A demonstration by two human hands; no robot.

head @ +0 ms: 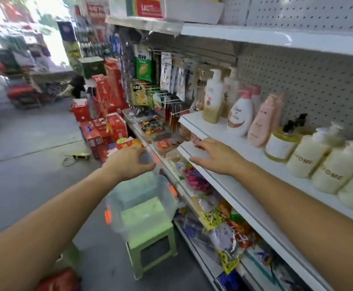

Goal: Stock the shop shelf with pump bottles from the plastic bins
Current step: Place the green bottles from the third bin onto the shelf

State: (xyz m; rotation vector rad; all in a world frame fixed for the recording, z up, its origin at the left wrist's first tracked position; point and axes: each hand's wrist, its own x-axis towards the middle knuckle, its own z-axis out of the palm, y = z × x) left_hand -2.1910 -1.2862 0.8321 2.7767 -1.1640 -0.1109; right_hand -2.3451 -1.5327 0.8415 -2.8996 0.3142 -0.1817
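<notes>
Bare shelf [219, 131] front lies open; pump bottles [240, 114] crowd its back.

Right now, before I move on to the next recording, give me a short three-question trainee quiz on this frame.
1. True or false: the clear plastic bin stands on a green stool.
2. Where does the right hand rest?
A) on the front edge of the white shelf
B) inside the bin
C) on a pink bottle
3. Fill in: the pump on the amber bottle is ____.

Key: 1 true; 2 A; 3 black.
</notes>
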